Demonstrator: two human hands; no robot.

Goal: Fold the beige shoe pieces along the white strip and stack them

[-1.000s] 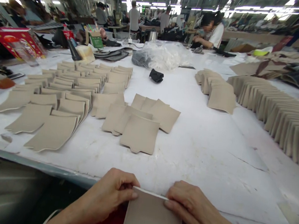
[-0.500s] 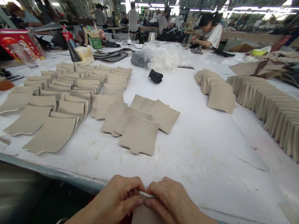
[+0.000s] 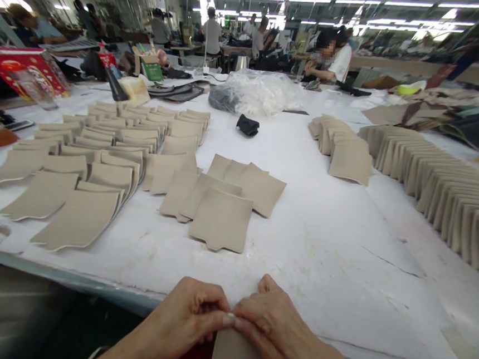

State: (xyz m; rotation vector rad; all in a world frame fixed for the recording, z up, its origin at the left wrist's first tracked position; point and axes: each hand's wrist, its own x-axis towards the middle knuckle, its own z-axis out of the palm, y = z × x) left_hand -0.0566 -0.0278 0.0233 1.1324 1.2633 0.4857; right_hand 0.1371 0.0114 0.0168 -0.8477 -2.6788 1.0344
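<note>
A beige fabric-like panel [image 3: 235,357] hangs at the table's front edge, its upper edge pinched between both my hands. My left hand [image 3: 194,315] is closed, thumb and forefinger meeting on that edge. Right against it, my right hand [image 3: 275,325] is closed on the same edge, its fingers covering part of the panel. The panel's lower part runs out of the picture. Just beyond my hands, several matching panels overlap loosely, the nearest panel [image 3: 222,220] showing a small tab along its front edge.
Rows of overlapping beige panels [image 3: 79,216] cover the left side of the white table [image 3: 308,252]. A long row of panels [image 3: 443,192] lines the right, beside a smaller stack [image 3: 350,162]. Farther back are a black bundle [image 3: 247,125], a clear plastic bag [image 3: 264,92] and a seated co-worker [image 3: 340,62].
My fingers have drawn closer together, covering the pale edge strip that showed between them. My right hand's knuckles have risen slightly. The view has shifted a little.
</note>
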